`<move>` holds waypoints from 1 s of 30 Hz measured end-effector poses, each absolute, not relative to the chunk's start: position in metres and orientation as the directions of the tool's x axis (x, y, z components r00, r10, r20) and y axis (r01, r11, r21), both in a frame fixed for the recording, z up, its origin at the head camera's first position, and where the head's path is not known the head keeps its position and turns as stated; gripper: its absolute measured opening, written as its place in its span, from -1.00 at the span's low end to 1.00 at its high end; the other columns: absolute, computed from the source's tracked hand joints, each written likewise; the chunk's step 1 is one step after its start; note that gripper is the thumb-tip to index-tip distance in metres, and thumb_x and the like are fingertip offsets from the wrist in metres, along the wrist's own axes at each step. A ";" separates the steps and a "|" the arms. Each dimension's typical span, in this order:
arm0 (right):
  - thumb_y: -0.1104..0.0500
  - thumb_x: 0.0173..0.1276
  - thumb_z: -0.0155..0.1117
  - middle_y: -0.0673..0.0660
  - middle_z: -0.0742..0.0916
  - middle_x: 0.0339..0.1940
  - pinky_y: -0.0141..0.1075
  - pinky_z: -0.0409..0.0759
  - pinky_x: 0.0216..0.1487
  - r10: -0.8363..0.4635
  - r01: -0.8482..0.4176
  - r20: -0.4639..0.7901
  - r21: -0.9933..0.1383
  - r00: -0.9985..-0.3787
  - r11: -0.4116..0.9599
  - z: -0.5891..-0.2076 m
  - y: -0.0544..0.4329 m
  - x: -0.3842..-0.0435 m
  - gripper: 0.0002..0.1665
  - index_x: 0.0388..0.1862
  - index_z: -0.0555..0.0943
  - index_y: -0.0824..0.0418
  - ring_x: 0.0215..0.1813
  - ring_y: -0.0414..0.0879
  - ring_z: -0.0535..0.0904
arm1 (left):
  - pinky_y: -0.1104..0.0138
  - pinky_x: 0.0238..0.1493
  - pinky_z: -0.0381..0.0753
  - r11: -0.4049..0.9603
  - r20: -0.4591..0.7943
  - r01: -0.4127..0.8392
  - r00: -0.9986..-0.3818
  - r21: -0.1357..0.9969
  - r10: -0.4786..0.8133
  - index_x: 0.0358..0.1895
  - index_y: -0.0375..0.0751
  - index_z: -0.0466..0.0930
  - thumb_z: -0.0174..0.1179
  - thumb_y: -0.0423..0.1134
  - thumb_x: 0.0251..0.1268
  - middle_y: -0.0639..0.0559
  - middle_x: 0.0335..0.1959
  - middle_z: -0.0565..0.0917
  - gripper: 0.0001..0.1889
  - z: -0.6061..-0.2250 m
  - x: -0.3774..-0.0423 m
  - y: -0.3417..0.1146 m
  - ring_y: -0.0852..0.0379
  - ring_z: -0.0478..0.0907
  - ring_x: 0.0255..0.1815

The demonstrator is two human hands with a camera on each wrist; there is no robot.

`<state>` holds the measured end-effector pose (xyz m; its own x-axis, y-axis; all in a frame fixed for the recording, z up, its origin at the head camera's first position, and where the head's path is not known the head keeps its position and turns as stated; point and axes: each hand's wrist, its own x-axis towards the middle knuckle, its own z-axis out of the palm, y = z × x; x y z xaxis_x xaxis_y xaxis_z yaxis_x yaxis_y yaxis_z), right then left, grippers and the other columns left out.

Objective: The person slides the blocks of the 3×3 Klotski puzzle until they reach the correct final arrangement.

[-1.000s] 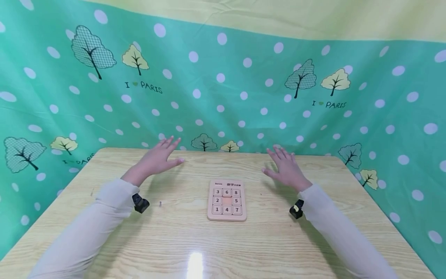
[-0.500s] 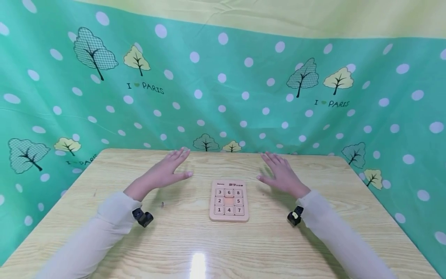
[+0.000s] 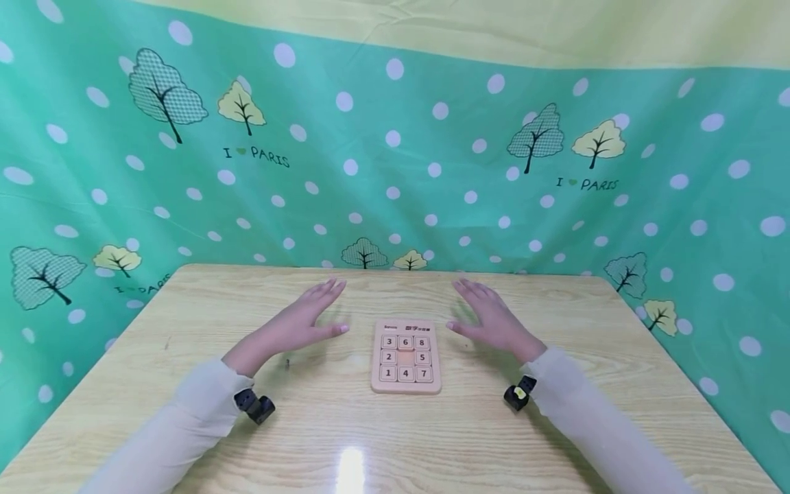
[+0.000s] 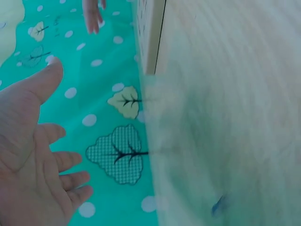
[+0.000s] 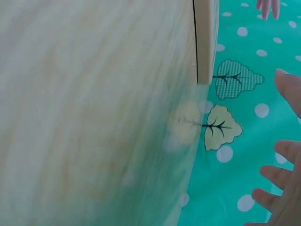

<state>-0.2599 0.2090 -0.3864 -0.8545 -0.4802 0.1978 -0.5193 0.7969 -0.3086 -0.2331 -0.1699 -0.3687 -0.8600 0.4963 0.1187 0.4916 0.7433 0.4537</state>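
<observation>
A pink sliding number puzzle (image 3: 406, 388) lies flat on the wooden table in the head view. Its numbered tiles surround one vacant square in the middle, with 3, 6 and 8 along the top row. To its left is my left hand (image 3: 299, 322), fingers extended and thumb spread toward the puzzle. My right hand (image 3: 494, 321) mirrors it on the other side, thumb pointing inward near the puzzle's upper right corner. Both hands hold nothing and are apart from the puzzle. Each wrist view catches only the puzzle's side edge (image 4: 153, 42), beyond the spread fingers.
The light wood table (image 3: 308, 432) ends at a green dotted curtain (image 3: 395, 165) printed with trees. A small dark mark (image 3: 287, 363) shows on the tabletop below the left wrist. Black wrist cameras (image 3: 254, 406) hang under both sleeves.
Both hands have moved inward and nearer the person, closing on the puzzle from either side. The puzzle's tiles keep the same arrangement; the head view has shifted slightly.
</observation>
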 end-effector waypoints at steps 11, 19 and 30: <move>-0.22 0.26 0.20 0.12 0.13 0.53 0.19 0.01 0.40 -0.520 -0.554 0.196 -0.364 -0.831 0.748 -0.391 0.197 -0.245 -0.02 0.52 0.03 0.07 0.47 0.22 0.04 | -0.13 0.40 -0.04 0.685 0.144 0.530 -0.831 0.500 0.537 0.50 -0.15 -0.06 0.12 0.17 0.24 -0.13 0.51 -0.07 -0.11 -0.382 -0.218 -0.155 -0.22 -0.11 0.49; -0.10 0.22 0.31 0.17 0.19 0.50 0.19 0.08 0.37 -0.554 -0.582 0.201 -0.420 -0.808 0.696 -0.393 0.195 -0.239 -0.02 0.49 0.10 0.17 0.46 0.20 0.08 | -0.09 0.41 -0.03 0.651 0.168 0.545 -0.819 0.529 0.549 0.49 -0.16 -0.03 0.19 0.10 0.22 -0.09 0.50 -0.03 -0.12 -0.385 -0.210 -0.140 -0.20 -0.05 0.48; -0.03 0.20 0.35 0.27 0.24 0.47 0.18 0.08 0.38 -0.575 -0.560 0.163 -0.540 -0.802 0.628 -0.395 0.188 -0.233 -0.05 0.47 0.14 0.20 0.45 0.23 0.11 | -0.11 0.40 -0.01 0.584 0.156 0.525 -0.811 0.619 0.563 0.50 -0.14 -0.04 0.21 0.02 0.22 -0.07 0.51 -0.03 -0.14 -0.393 -0.201 -0.128 -0.25 -0.02 0.46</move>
